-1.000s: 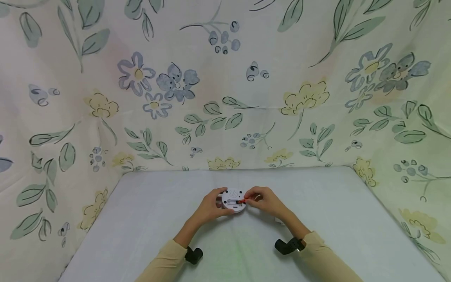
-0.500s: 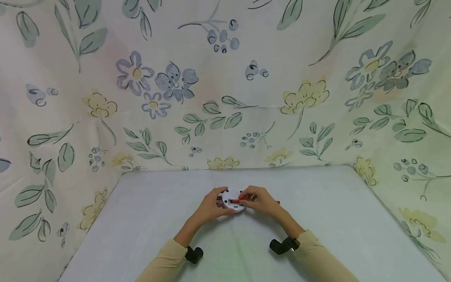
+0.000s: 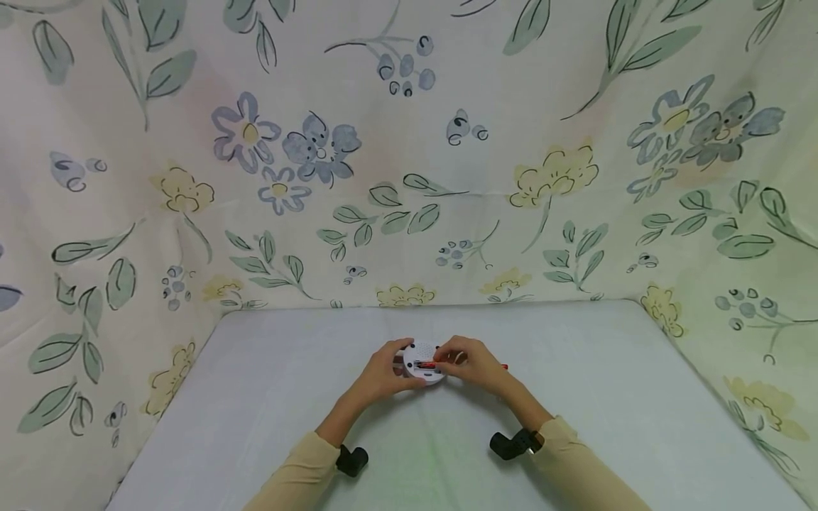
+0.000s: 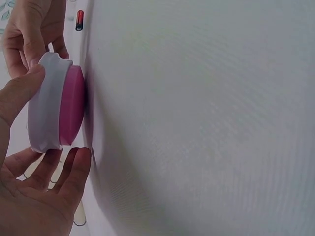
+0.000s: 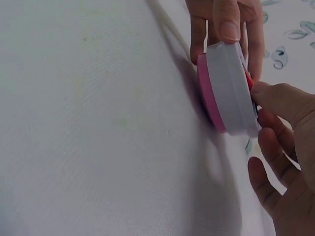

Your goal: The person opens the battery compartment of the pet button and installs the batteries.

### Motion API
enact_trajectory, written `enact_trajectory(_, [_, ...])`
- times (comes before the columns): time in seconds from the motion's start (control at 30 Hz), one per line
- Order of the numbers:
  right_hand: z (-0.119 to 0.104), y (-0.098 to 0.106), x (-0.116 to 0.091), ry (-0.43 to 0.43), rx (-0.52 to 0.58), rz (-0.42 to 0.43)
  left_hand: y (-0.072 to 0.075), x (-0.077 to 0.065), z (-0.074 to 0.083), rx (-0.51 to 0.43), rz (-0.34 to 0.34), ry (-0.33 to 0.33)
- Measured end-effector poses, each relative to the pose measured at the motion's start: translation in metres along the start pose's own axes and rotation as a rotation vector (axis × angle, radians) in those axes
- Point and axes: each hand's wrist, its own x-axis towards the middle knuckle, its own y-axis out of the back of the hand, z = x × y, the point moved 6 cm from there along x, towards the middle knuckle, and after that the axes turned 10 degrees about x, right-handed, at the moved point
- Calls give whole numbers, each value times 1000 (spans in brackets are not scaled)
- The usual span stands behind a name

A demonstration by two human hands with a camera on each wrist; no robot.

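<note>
You have here a pale, covered table [image 3: 268, 355]. Behind it and along its left and right sides, you see fabric [image 3: 390, 142] with blue and yellow flowers and green leaves. Light on the table is soft.

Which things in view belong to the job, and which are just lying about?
Job:
round white-and-pink device, gripped by the left hand
red battery, held at the device's slot by the right hand
loose red-and-black battery, likely, though untouched

Just there:
white table surface
floral cloth
left-wrist camera, right-wrist camera
</note>
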Motion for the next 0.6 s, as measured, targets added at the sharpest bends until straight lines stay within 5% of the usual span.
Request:
enact_trajectory(0.27, [15, 9, -3, -130, 149, 61, 1, -1, -3, 5, -9, 16])
enact_trajectory(0.43, [23, 7, -3, -249, 273, 21, 1, -1, -4, 3, -13, 31])
enact_trajectory(0.6, [30, 6, -2, -340, 287, -22, 1, -1, -5, -3, -21, 41])
